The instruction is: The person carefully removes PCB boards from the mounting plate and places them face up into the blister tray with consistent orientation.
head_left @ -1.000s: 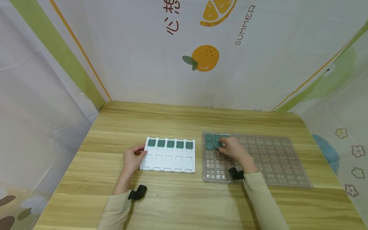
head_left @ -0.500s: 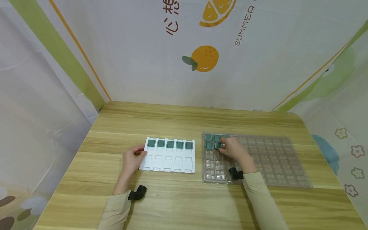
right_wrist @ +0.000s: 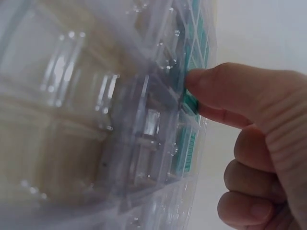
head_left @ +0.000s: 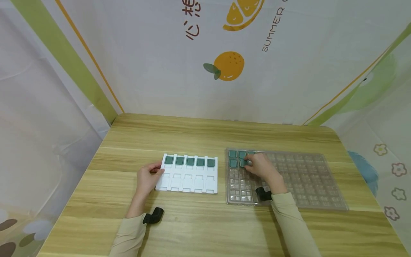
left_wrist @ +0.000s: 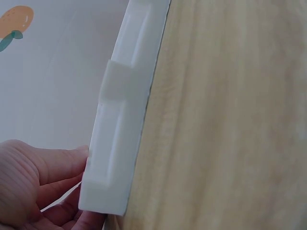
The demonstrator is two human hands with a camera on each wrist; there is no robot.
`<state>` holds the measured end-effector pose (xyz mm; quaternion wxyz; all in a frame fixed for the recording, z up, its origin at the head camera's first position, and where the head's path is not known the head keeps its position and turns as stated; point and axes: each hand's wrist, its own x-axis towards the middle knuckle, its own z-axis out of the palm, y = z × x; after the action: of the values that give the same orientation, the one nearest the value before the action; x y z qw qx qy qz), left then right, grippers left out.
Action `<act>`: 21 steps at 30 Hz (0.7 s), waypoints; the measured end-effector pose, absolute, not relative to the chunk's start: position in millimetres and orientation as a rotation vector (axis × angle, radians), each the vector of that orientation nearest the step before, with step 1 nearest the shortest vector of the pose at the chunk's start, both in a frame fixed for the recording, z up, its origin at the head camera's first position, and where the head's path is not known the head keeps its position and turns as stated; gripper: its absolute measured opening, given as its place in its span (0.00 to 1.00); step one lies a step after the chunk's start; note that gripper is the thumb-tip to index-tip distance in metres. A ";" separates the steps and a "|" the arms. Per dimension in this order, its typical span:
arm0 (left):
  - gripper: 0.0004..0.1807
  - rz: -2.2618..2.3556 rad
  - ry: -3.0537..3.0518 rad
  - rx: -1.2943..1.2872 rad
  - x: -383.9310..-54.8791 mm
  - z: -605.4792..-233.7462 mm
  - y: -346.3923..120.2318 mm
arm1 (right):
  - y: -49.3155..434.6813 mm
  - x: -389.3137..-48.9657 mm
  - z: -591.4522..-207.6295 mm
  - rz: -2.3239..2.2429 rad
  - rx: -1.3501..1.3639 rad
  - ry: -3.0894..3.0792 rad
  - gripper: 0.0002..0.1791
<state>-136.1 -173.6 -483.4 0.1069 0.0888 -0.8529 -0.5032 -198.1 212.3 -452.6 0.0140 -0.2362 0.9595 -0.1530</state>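
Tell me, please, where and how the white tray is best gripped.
I would pinch the white tray by its left edge, coming from the left: that straight side lies outside the green chips, and the left hand grips it there.

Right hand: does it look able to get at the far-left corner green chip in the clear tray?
Likely yes: nothing covers that corner chip, and the right hand is over the clear tray. But it seems to be pinching a neighbouring green chip.
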 end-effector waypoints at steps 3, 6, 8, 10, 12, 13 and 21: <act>0.13 -1.484 -2.510 0.261 -136.3 -483.6 -173.7 | 213.0 -198.4 -453.3 -0.481 -0.727 2.987 0.14; 0.12 -1.485 -2.510 0.262 -136.3 -483.8 -173.9 | 213.6 -198.7 -453.7 -0.495 -0.719 2.980 0.14; 0.12 -1.484 -2.511 0.260 -136.0 -483.7 -174.1 | 213.9 -198.8 -453.6 -0.510 -0.717 2.973 0.14; 0.12 -1.481 -2.512 0.259 -135.9 -483.7 -174.2 | 214.0 -198.8 -453.4 -0.518 -0.724 2.976 0.14; 0.12 -1.477 -2.513 0.257 -135.8 -483.5 -174.2 | 213.9 -198.9 -453.3 -0.533 -0.735 2.979 0.14; 0.12 -1.474 -2.514 0.257 -135.8 -483.5 -174.2 | 213.6 -198.9 -453.2 -0.540 -0.747 2.983 0.14; 0.12 -1.461 -2.518 0.262 -135.8 -483.8 -173.9 | 206.4 -199.2 -451.9 -0.617 -0.838 3.022 0.14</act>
<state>-135.8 -173.9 -483.8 0.1089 0.0890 -0.8564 -0.4968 -199.2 206.4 -451.9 -0.0274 -0.2621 0.9452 -0.1930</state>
